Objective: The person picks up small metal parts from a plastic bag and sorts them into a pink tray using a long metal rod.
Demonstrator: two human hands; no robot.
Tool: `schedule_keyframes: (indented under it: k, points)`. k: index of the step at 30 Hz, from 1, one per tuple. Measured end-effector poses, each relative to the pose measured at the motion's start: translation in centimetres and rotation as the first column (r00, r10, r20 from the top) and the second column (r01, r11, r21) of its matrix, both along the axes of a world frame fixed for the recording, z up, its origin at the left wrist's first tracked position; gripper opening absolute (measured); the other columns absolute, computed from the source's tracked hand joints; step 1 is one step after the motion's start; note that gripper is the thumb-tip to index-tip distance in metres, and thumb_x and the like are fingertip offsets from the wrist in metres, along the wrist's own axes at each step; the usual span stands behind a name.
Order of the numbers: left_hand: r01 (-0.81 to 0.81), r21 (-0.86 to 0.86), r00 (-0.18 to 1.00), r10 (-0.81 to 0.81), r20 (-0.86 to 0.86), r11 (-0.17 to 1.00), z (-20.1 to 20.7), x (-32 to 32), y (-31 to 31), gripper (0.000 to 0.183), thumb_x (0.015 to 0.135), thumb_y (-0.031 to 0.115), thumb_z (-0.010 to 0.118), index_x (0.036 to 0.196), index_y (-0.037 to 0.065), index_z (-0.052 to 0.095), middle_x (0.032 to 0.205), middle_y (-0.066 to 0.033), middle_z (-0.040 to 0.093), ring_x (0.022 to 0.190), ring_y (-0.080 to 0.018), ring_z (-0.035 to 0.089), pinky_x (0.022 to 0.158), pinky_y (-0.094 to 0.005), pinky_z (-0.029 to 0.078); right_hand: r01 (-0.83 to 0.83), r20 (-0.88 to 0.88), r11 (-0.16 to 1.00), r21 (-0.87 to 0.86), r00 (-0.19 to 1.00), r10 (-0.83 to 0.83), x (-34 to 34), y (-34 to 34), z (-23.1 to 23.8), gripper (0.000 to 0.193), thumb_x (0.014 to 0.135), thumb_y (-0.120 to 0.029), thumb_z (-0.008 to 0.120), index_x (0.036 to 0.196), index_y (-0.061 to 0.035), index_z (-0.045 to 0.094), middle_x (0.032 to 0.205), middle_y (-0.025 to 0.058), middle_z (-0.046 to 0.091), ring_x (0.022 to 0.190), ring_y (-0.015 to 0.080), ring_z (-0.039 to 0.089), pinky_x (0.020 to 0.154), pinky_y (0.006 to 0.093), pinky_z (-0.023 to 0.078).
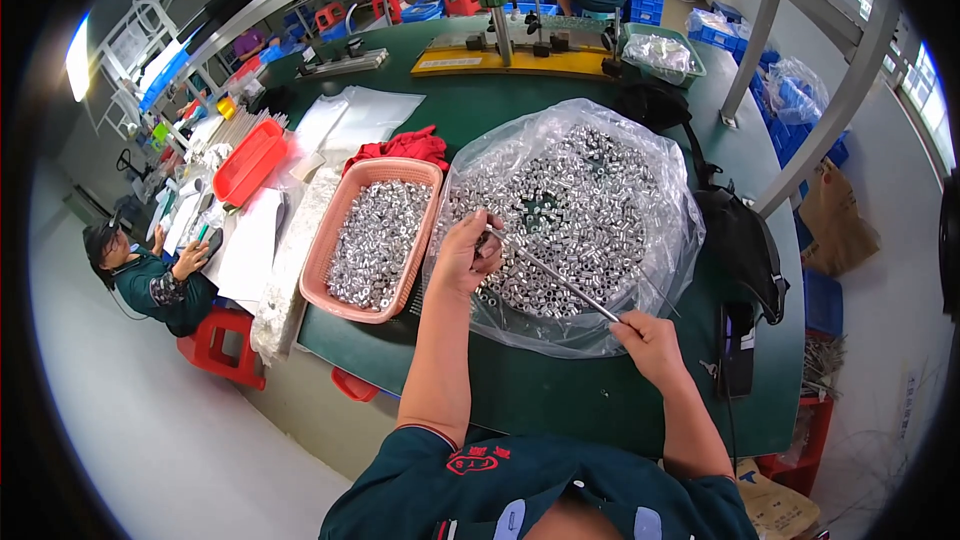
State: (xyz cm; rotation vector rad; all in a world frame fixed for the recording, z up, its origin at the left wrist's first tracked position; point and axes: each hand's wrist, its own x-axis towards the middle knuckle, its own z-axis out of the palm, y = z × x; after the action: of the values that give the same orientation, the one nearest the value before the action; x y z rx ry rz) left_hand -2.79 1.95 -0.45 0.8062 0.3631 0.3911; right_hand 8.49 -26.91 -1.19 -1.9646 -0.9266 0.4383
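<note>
A thin metal rod slants between my two hands above a clear plastic bag spread on the table. My left hand is closed at the rod's upper left end; whether it also pinches a small part there I cannot tell. At the lower right end, my right hand has its fingers closed round the rod. Many short, shiny metal sleeves lie loose on the bag beneath. To the left, a pink plastic basket holds a heap of similar small metal pieces.
A red cloth lies behind the basket. On the right are a black bag and a phone. A yellow-based metal fixture stands at the back. A seated person works on the left, near a red tray.
</note>
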Motion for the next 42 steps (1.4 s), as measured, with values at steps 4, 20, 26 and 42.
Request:
schedule_keyframes:
  k: [4,20,26,42]
  points:
    - [0.017,-0.017,1.0,-0.017,0.02,1.0,0.1,-0.1,0.0,0.027,0.093,0.03,0.046,0.087,0.004,0.052,0.05,-0.0011,0.04,0.035,-0.0069,0.027,0.036,-0.0216,0.021,-0.001,0.001,1.0,-0.021,1.0,0.001,0.1,0.0,0.4,0.016,0.08,-0.017,0.064,0.085,-0.0026,0.062,0.058,0.0122,0.052,0.048,0.0202,0.047,0.049,0.0296,0.039]
    - [0.292,-0.236,0.945,-0.242,0.22,0.927,-1.7,0.5,0.2,0.033,0.094,0.034,0.043,0.085,0.005,0.056,0.043,0.0033,0.035,0.032,-0.0074,0.024,0.036,-0.0229,0.019,-0.018,-0.005,1.0,0.0,1.0,0.018,-0.1,0.1,-0.8,0.015,0.081,-0.018,0.063,0.082,-0.0033,0.06,0.057,0.013,0.049,0.048,0.0232,0.045,0.049,0.031,0.038]
    - [0.093,-0.09,0.995,-0.095,-0.015,0.992,-0.2,1.3,-1.5,0.047,0.094,0.043,0.036,0.09,0.001,0.058,0.047,0.0014,0.034,0.035,-0.0068,0.023,0.037,-0.0229,0.019,0.014,-0.038,1.0,0.009,0.999,-0.014,-0.2,0.3,-1.4,0.016,0.082,-0.019,0.062,0.083,-0.0028,0.061,0.055,0.0108,0.047,0.049,0.0176,0.043,0.049,0.03,0.038]
    - [0.056,-0.103,0.997,-0.049,0.061,0.993,-0.6,0.4,0.1,0.027,0.09,0.023,0.046,0.099,0.001,0.057,0.053,0.0019,0.04,0.038,-0.0063,0.028,0.038,-0.0218,0.018,0.02,-0.071,0.999,-0.029,0.997,-0.022,0.2,0.0,-0.7,0.017,0.082,-0.019,0.063,0.084,-0.0021,0.062,0.054,0.0096,0.046,0.049,0.0126,0.041,0.048,0.0292,0.036]
